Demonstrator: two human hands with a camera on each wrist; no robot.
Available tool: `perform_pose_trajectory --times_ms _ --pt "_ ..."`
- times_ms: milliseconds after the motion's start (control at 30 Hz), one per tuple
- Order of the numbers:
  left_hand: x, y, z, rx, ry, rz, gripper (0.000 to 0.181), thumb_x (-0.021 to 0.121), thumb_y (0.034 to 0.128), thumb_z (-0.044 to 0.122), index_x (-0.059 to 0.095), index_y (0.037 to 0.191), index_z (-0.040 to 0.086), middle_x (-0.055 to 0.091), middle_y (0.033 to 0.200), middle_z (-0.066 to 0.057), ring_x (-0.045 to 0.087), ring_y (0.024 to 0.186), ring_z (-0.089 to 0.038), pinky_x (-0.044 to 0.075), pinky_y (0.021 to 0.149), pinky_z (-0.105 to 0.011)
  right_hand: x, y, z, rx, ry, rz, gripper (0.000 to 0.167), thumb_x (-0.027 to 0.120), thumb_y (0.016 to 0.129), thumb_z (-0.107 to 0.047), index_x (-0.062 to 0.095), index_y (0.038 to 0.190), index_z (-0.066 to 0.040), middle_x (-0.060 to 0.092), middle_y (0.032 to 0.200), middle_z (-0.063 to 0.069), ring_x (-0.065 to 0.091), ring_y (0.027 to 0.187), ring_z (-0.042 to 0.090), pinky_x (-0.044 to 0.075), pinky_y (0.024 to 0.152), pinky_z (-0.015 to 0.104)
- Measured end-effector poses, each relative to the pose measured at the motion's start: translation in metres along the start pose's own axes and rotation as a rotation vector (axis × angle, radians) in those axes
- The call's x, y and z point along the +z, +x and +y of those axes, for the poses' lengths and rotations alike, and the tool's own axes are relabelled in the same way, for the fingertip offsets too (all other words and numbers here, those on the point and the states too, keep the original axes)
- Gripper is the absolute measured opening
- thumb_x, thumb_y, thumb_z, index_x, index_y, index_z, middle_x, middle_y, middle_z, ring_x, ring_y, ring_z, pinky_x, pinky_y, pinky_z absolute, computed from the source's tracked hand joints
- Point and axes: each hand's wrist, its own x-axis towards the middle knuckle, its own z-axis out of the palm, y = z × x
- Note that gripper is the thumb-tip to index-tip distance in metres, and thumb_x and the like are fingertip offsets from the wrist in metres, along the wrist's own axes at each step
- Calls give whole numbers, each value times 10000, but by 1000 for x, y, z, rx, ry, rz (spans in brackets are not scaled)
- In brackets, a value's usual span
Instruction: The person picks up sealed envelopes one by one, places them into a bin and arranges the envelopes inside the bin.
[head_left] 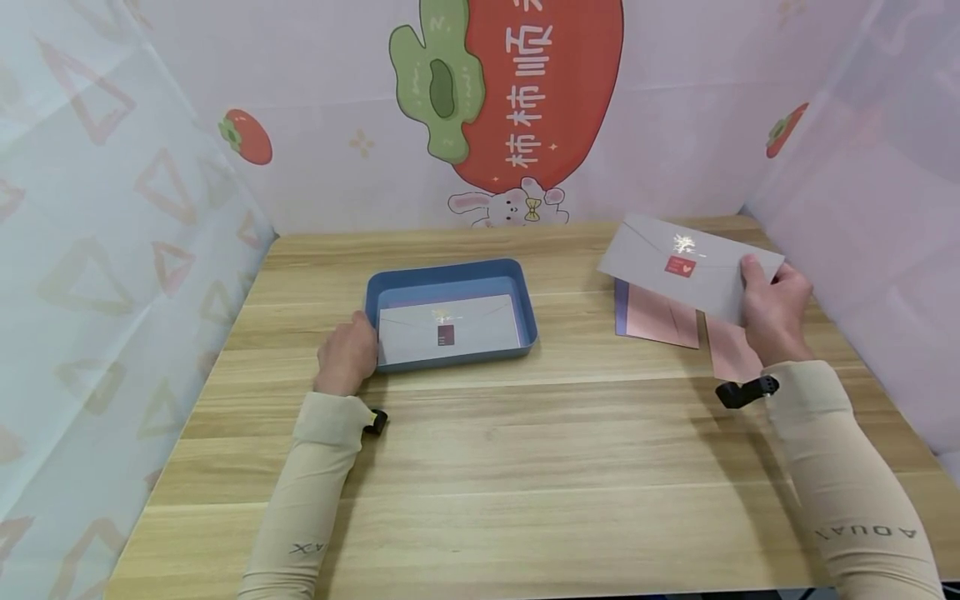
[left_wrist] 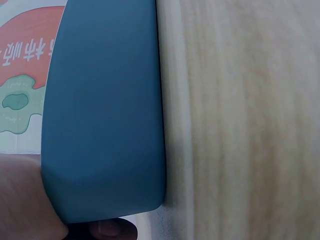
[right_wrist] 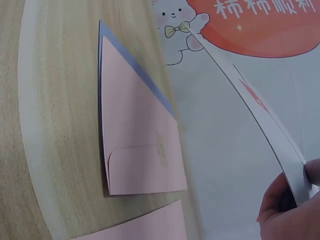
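A white envelope (head_left: 712, 279) with a red label and gold print is pinched by my right hand (head_left: 776, 308), thumb on top, raised over the table's right side. In the right wrist view the same envelope (right_wrist: 272, 132) appears nearly edge-on. At the left, my left hand (head_left: 348, 353) grips the left end of a blue tray (head_left: 450, 275). Another white envelope (head_left: 480, 329) with a dark red label lies in the tray. The left wrist view shows the tray's outer wall (left_wrist: 102, 100) close up, with fingers partly hidden beneath its end.
Pink envelopes (head_left: 663, 317) lie on the wooden table (head_left: 510, 467) under the raised envelope, one over a blue-violet piece (head_left: 621, 308). A second pink piece (head_left: 727, 346) sits nearer the right hand. Printed cloth walls (head_left: 322, 183) stand behind and at both sides.
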Motion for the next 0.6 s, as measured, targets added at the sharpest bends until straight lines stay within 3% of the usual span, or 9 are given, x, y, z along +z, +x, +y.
perform_pose_trajectory --times_ms 67,133,267,333,600 --pt "0 0 0 2 1 2 354 254 1127 169 457 1268 -85 637 1197 -386 670 1084 -518 549 834 -610 1 0 -1 12 -15 -11 186 676 1025 -365 709 1106 -201 627 1027 -112 635 964 31 531 1014 279" --pt "0 0 0 5 3 3 351 255 1128 166 457 1265 -85 640 1186 -384 674 1069 -512 551 823 -605 1 0 -2 15 -13 -25 187 680 1024 -365 706 1103 -197 627 1030 -111 634 955 29 542 987 260" --pt "0 0 -1 9 5 5 340 261 1127 161 463 1252 -83 645 1162 -374 681 1032 -490 551 796 -587 1 0 -4 32 -22 -61 178 694 1015 -387 702 1057 -214 624 1019 -107 632 880 -4 530 703 131" --pt "0 0 -1 7 4 4 334 262 1127 158 465 1245 -79 645 1158 -370 681 1026 -485 550 795 -584 2 -1 -6 52 -6 -85 186 701 1010 -392 698 1051 -210 616 1027 -95 631 854 -4 521 640 128" --pt "1 0 0 -2 -2 -4 323 262 1122 142 464 1249 -77 641 1177 -373 675 1052 -495 546 825 -598 7 -7 -10 80 4 -144 211 704 1006 -410 689 1053 -205 593 1063 -72 640 830 -12 546 624 146"
